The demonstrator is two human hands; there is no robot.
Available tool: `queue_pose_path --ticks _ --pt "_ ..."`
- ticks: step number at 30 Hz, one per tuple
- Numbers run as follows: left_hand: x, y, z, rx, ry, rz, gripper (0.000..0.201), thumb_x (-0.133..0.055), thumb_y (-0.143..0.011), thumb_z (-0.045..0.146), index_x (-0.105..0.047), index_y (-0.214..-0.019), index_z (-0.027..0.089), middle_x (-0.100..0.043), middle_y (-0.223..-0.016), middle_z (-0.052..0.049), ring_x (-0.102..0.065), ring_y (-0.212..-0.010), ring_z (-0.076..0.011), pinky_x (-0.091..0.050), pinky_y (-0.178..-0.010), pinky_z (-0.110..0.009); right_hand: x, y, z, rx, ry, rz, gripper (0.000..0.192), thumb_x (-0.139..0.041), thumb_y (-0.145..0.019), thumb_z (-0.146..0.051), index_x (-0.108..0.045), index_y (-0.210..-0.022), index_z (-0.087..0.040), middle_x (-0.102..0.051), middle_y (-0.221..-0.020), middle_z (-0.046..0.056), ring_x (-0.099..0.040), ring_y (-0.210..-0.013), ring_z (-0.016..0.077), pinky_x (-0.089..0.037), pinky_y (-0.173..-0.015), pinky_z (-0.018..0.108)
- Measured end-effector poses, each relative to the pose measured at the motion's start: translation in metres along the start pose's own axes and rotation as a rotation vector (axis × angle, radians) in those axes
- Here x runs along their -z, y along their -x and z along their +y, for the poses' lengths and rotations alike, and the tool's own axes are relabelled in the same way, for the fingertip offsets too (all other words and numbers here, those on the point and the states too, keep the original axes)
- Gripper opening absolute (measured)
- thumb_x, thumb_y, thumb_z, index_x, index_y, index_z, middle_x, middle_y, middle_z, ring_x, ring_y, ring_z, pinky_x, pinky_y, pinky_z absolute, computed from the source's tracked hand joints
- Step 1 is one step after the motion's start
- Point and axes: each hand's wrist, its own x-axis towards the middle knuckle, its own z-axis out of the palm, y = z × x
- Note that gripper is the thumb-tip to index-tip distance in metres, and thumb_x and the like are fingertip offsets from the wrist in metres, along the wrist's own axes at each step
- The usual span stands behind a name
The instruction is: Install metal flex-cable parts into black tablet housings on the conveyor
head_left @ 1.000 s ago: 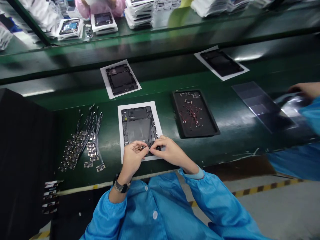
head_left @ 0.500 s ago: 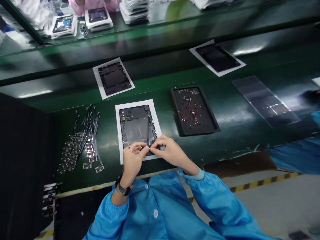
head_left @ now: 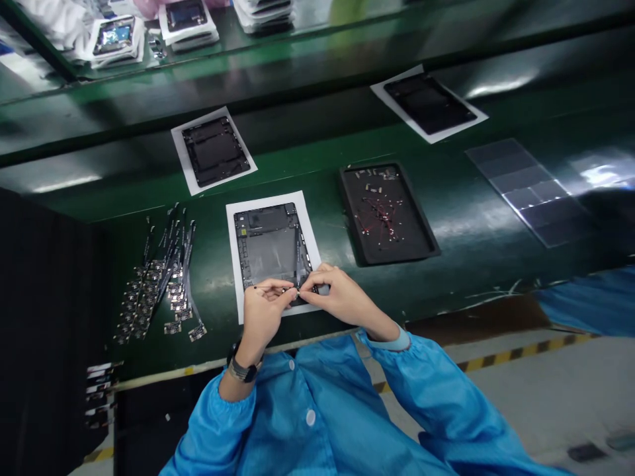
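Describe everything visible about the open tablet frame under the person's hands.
The tablet frame is a dark rectangular shell lying flat, open side up, on a white sheet on the green bench. A grey panel fills its middle; small parts line its edges. The left hand and right hand pinch something small at its near edge.

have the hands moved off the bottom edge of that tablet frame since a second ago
No. Both the left hand and right hand stay pinched together at the near edge of the tablet frame; only the camera view shifted.
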Motion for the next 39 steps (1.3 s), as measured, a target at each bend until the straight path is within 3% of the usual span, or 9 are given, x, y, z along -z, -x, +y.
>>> queue_pose_path --ticks 15,24,28,31,35,37,39 --pt "0.001 -0.004 0.012 0.111 0.057 -0.106 0.016 -0.08 -0.056 0.021 -0.072 -0.068 0.013 -0.069 -0.055 -0.003 -0.064 -0.051 -0.014 -0.055 -0.053 -0.024 0.002 0.0 0.008 0.023 -0.065 -0.021 0.008 -0.072 -0.084 -0.02 -0.076 -0.077 -0.022 -0.073 -0.079 0.003 -0.057 -0.087 0.0208 -0.036 -0.087 0.039" --pt "0.001 -0.006 0.008 0.142 0.05 -0.11 0.018 -0.081 -0.053 0.02 -0.071 -0.066 0.013 -0.069 -0.054 -0.003 -0.064 -0.051 -0.0135 -0.054 -0.055 -0.024 0.0 -0.002 0.013 0.031 -0.091 -0.011 0.008 -0.075 -0.082 -0.019 -0.076 -0.074 -0.022 -0.074 -0.079 0.003 -0.057 -0.084 0.0198 -0.038 -0.086 0.038" --pt "0.003 -0.008 0.009 0.139 -0.008 -0.14 0.016 -0.08 -0.057 0.021 -0.071 -0.068 0.013 -0.068 -0.056 -0.003 -0.064 -0.053 -0.0152 -0.054 -0.058 -0.027 0.003 -0.002 0.012 0.032 -0.022 -0.081 0.009 -0.071 -0.085 -0.021 -0.076 -0.078 -0.022 -0.075 -0.083 0.003 -0.059 -0.089 0.0211 -0.039 -0.088 0.039" --pt "0.007 -0.005 0.012 0.071 -0.21 -0.138 0.007 -0.075 -0.065 0.02 -0.071 -0.068 0.015 -0.068 -0.059 -0.002 -0.062 -0.055 -0.0158 -0.051 -0.058 -0.029 0.023 -0.006 0.0 0.105 0.037 -0.143 0.009 -0.069 -0.086 -0.025 -0.077 -0.085 -0.022 -0.076 -0.09 0.004 -0.062 -0.091 0.0219 -0.043 -0.086 0.037" --pt "0.018 -0.002 0.021 -0.195 -0.681 -0.063 0.005 -0.073 -0.071 0.014 -0.072 -0.069 0.018 -0.072 -0.074 -0.003 -0.063 -0.078 -0.021 -0.05 -0.076 -0.035 0.064 -0.045 -0.042 0.194 0.144 0.007 0.019 -0.063 -0.089 -0.033 -0.077 -0.09 -0.02 -0.076 -0.092 0.005 -0.066 -0.087 0.0213 -0.047 -0.08 0.032" --pt "0.027 -0.007 0.028 -0.326 -0.847 -0.019 0.006 -0.072 -0.075 0.014 -0.071 -0.072 0.018 -0.072 -0.082 -0.004 -0.061 -0.09 -0.0234 -0.048 -0.085 -0.037 0.073 -0.087 -0.068 0.187 0.197 0.058 0.02 -0.061 -0.09 -0.032 -0.077 -0.088 -0.018 -0.076 -0.089 0.004 -0.067 -0.084 0.0193 -0.048 -0.078 0.029" --pt "0.036 -0.021 0.04 -0.424 -0.979 0.028 0.004 -0.068 -0.082 0.017 -0.071 -0.079 0.017 -0.071 -0.088 -0.006 -0.059 -0.096 -0.0247 -0.047 -0.09 -0.038 0.069 -0.139 -0.091 0.087 0.253 0.064 0.017 -0.062 -0.09 -0.026 -0.076 -0.091 -0.017 -0.076 -0.092 0.004 -0.068 -0.086 0.0171 -0.048 -0.077 0.024"
